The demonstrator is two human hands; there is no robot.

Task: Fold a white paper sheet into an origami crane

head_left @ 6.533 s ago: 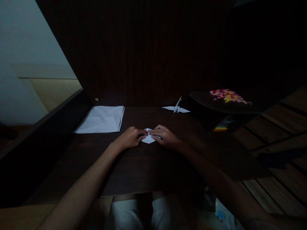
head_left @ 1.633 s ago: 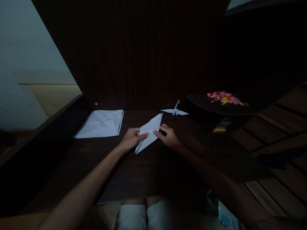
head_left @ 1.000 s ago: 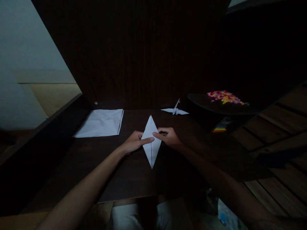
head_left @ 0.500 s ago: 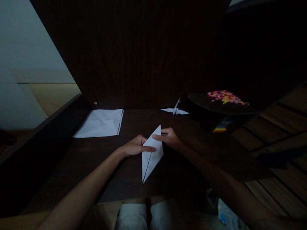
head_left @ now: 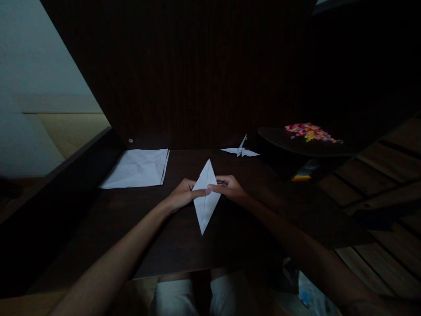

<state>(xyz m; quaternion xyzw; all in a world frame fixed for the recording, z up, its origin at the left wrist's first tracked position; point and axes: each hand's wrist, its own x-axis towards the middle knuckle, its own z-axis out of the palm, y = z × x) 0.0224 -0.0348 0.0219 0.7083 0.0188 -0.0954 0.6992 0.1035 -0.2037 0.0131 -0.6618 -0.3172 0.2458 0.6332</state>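
Note:
A white sheet of paper folded into a long diamond point(head_left: 204, 210) is held above the dark desk, one point toward the back and one toward me. My left hand point(head_left: 184, 194) grips its left side, thumb lying across the front. From the right, my right hand point(head_left: 230, 189) pinches the opposite side, its thumb tip close to the left one near the centre crease. The fingers behind the paper are partly hidden. Further back on the desk stands a folded paper crane point(head_left: 241, 152) with spread wings.
Several creased white paper sheets point(head_left: 136, 169) lie stacked at the back left of the desk point(head_left: 164, 245). At the right, a dark raised shelf point(head_left: 276, 139) bears a heap of small pink, red and yellow pieces point(head_left: 309, 131). A dark side board point(head_left: 66, 175) borders the left.
The folded paper has turned more upright and moved slightly away from me. Its open slit toward me no longer shows; a closed crease does. My left thumb has moved up beside the right one.

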